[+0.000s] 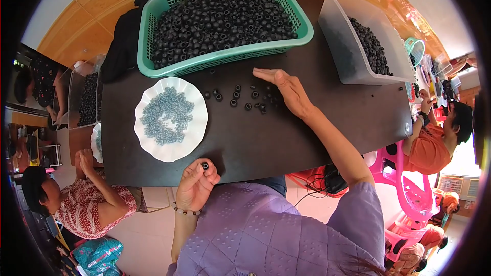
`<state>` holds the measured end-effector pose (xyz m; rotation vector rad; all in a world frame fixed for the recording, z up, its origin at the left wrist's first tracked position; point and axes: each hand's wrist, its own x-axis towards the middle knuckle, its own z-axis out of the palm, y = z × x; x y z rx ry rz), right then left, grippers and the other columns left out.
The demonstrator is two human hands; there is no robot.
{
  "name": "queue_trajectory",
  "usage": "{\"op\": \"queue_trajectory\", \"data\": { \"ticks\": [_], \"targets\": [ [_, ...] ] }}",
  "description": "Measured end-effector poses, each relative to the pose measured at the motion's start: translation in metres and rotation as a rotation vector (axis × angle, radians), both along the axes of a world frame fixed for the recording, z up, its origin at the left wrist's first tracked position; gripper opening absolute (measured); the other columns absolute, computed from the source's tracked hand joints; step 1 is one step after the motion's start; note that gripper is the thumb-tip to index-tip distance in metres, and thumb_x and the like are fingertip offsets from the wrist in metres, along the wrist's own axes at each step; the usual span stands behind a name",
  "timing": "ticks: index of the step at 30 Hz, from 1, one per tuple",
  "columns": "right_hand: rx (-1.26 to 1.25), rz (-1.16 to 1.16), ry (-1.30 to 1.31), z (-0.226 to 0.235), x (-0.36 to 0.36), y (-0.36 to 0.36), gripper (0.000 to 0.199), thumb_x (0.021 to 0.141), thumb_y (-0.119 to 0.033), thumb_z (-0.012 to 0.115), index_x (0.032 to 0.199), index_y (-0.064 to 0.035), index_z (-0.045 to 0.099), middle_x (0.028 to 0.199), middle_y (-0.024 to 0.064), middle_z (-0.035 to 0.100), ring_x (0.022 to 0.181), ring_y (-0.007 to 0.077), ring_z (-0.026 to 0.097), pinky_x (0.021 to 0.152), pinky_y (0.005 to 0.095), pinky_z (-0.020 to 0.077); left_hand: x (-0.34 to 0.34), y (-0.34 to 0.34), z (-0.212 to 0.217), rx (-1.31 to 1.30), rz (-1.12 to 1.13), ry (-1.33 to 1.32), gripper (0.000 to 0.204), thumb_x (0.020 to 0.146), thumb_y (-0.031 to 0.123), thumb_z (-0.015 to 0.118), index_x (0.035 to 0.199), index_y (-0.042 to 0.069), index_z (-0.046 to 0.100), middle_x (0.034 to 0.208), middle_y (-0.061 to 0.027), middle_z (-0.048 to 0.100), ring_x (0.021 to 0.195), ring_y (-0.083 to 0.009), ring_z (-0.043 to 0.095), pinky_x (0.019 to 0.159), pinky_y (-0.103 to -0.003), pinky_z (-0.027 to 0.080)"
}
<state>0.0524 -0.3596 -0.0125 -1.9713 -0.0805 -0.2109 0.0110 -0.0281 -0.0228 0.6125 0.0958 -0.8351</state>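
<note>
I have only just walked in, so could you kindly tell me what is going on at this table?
The person's left hand holds one small black piece near the front edge of a dark table. The right hand is beside loose black pieces; whether it touches any is unclear. A white scalloped plate with translucent bluish pieces stands to the left, and a green basket of similar black items stands farther back.

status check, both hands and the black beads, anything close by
Left hand pinching one black bead. Right hand open beside loose black beads. White plate just beyond left hand.
</note>
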Motion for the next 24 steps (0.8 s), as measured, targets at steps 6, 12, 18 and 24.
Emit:
{"op": "queue_trajectory", "data": {
  "ticks": [6, 12, 18, 24],
  "targets": [
    [-0.171, 0.102, -0.023, -0.001, -0.001, -0.005, 0.062, 0.101, -0.050, 0.027, 0.121, -0.0024, 0.062, 0.130, 0.0164, 0.057, 0.128, 0.0337, 0.044, 0.109, 0.0398, 0.0312, 0.000, 0.000, 0.000, -0.011, 0.016, 0.007, 0.022, 0.093, 0.021, 0.060, 0.097, 0.000, 0.057, 0.085, -0.0048, 0.053, 0.076, -0.0144, 0.049, 0.070, -0.030, 0.040],
    [-0.172, 0.147, -0.080, 0.010, -0.005, -0.010, 0.050, 0.099, -0.044, 0.040, 0.119, -0.0043, 0.064, 0.128, 0.0169, 0.058, 0.127, 0.0341, 0.045, 0.106, 0.0405, 0.0347, -0.001, -0.001, 0.001, 0.011, -0.001, -0.015, 0.019, 0.093, 0.020, 0.058, 0.096, 0.002, 0.056, 0.086, -0.0032, 0.047, 0.077, -0.0135, 0.044, 0.069, -0.030, 0.038],
    [-0.272, -0.038, -0.087, 0.027, -0.026, -0.016, 0.023, 0.087, -0.017, 0.065, 0.105, -0.0033, 0.068, 0.100, 0.0122, 0.066, 0.084, 0.0213, 0.061, 0.075, 0.0302, 0.0489, 0.000, -0.001, 0.001, -0.005, 0.005, -0.004, 0.024, 0.093, 0.023, 0.060, 0.096, 0.000, 0.057, 0.084, -0.0039, 0.052, 0.075, -0.0135, 0.049, 0.070, -0.030, 0.039],
    [-0.386, -0.186, -0.021, 0.023, -0.061, -0.004, 0.011, 0.083, -0.009, 0.069, 0.090, -0.0014, 0.066, 0.075, 0.0067, 0.061, 0.059, 0.0124, 0.055, 0.055, 0.0244, 0.0438, 0.001, -0.001, 0.002, -0.012, -0.014, -0.009, 0.018, 0.093, 0.020, 0.058, 0.096, 0.003, 0.055, 0.086, -0.0029, 0.047, 0.077, -0.0136, 0.044, 0.069, -0.029, 0.038]
  ]
}}
